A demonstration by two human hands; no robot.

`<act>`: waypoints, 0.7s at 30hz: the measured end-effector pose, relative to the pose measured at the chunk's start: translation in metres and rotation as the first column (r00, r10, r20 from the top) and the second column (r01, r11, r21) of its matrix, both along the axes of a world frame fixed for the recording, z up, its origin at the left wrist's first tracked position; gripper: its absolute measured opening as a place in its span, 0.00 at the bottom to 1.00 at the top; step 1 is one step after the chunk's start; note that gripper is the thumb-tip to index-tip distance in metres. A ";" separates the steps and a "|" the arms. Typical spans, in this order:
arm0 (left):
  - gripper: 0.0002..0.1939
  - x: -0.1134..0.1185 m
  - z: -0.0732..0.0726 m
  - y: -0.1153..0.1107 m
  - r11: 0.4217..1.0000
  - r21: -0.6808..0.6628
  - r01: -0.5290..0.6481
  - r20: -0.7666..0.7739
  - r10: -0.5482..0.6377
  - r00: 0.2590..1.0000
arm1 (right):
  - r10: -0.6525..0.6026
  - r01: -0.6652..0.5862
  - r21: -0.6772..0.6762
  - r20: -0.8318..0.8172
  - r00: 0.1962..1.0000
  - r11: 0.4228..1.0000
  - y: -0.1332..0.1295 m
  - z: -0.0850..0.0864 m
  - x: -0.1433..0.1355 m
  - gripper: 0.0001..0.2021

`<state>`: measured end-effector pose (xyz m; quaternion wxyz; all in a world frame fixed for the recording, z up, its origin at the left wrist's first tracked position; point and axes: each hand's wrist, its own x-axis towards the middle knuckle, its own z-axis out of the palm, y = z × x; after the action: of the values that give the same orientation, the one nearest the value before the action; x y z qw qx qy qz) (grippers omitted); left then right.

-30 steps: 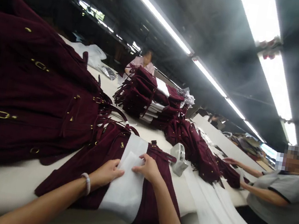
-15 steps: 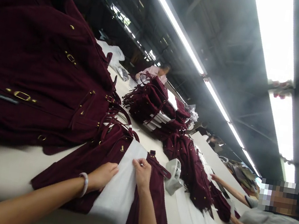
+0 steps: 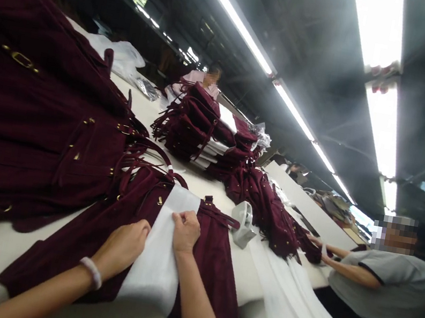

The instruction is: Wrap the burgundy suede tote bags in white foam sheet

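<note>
A maroon bag (image 3: 215, 265) with brass fittings and straps lies flat on the table, and a white sheet of wrapping material (image 3: 156, 266) runs as a band across its middle. My left hand (image 3: 122, 247), with a pale band on the wrist, is closed at the sheet's left edge. At the right edge my right hand (image 3: 186, 230) pinches the sheet between thumb and fingers. A grey tape dispenser (image 3: 243, 224) stands just beyond the bag's right side. The bag's handle (image 3: 160, 153) arches out past its far end.
A big heap of maroon bags (image 3: 40, 114) fills the left. Farther back is a stack of banded bags (image 3: 201, 130), with more bags (image 3: 265, 208) to its right. White sheets (image 3: 283, 295) hang over the table's near right edge. A co-worker (image 3: 383, 280) handles a bag at right.
The view has shifted, so most things sit farther left. Both hands stay at the white sheet's edges. The co-worker's two hands have come closer together on the bag.
</note>
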<state>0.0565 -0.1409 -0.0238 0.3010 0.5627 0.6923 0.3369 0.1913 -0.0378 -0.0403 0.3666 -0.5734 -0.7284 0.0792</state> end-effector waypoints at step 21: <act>0.30 0.048 -0.037 0.021 0.874 0.243 0.421 -0.735 -0.118 0.668 | 0.149 -0.168 0.044 0.287 0.946 0.985 0.043 0.034 0.034 0.12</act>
<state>0.1041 -0.1196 -0.0612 -0.0559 0.7939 0.5779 0.1805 0.2256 0.0048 -0.0061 0.2706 -0.5056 -0.8192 0.0009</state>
